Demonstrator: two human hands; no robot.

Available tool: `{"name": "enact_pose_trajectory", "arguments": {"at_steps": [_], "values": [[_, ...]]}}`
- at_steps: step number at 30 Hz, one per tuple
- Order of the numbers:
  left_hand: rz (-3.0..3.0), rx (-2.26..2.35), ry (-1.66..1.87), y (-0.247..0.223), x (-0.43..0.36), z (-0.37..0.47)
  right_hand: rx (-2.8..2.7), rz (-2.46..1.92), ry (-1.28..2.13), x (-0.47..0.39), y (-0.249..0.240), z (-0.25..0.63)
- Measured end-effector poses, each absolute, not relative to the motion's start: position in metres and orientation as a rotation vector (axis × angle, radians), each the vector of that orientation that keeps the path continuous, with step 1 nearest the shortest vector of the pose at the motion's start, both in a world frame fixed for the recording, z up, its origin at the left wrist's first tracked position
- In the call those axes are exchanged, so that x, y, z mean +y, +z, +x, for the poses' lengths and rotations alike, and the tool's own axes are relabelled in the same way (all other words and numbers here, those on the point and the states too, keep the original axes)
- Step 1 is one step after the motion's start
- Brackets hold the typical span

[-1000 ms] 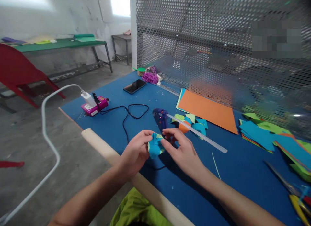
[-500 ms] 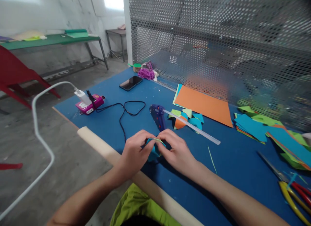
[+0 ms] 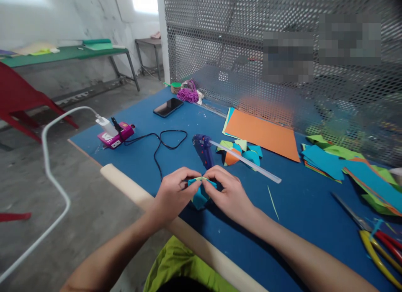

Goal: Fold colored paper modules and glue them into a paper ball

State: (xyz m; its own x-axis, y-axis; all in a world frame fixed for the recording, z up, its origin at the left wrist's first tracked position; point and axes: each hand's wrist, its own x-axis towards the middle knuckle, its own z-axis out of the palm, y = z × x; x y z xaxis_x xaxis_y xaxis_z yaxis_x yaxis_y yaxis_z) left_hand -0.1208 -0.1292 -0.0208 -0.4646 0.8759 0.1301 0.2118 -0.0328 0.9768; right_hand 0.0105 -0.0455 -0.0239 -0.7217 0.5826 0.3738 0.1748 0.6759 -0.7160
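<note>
Both hands pinch a folded blue paper piece [image 3: 200, 198] with a light green strip along its top edge, just above the table's near side. My left hand [image 3: 176, 192] is closed on its left part, thumb against the green edge. On the other side my right hand [image 3: 226, 189] grips it between thumb and fingers. The fingertips hide part of the folds. Right behind the hands lies a dark blue glue gun [image 3: 203, 150] with a long clear glue stick [image 3: 251, 163] in it. Folded blue, green and orange paper pieces [image 3: 231, 156] lie beneath the stick.
Orange sheets [image 3: 262, 133] and cut paper strips [image 3: 323, 162] lie along the perforated metal screen [image 3: 201, 49]. Scissors [image 3: 361, 225] rest at right. A phone [image 3: 168, 107], purple yarn [image 3: 189, 93] and a pink power strip [image 3: 117, 135] with cable stand left. A pale roll [image 3: 128, 185] edges the table [image 3: 141, 118].
The folded paper has turned slightly, so more of its blue face shows below my fingers. Both hands keep their pinch in nearly the same place.
</note>
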Motion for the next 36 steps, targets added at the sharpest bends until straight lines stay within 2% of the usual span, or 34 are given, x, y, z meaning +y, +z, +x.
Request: {"name": "enact_pose_trajectory", "arguments": {"at_steps": [3,7,11,16,25,32,36], "values": [[1.201,1.748,1.538,-0.018,-0.129,-0.123,-2.292,-0.519,0.936,-0.045,-0.022,0.012],[0.983,1.81,1.648,-0.018,-0.132,-0.129,-2.292,-0.55,0.948,-0.04,-0.016,0.015],[0.78,1.662,1.692,-0.022,-0.133,-0.137,-2.32,-0.577,0.871,-0.032,-0.012,0.025],[0.6,1.35,1.614,-0.02,-0.128,-0.143,-2.43,-0.578,0.602,-0.017,-0.017,0.049],[0.605,1.181,1.271,0.0,-0.11,-0.128,-2.324,-0.865,0.122,0.034,-0.04,0.102],[0.626,1.022,1.062,0.006,-0.088,-0.102,-2.153,-1.065,0.256,0.069,-0.065,0.125],[0.693,1.093,0.942,0.009,-0.08,-0.09,-2.13,-1.068,0.279,0.068,-0.071,0.132]]}}
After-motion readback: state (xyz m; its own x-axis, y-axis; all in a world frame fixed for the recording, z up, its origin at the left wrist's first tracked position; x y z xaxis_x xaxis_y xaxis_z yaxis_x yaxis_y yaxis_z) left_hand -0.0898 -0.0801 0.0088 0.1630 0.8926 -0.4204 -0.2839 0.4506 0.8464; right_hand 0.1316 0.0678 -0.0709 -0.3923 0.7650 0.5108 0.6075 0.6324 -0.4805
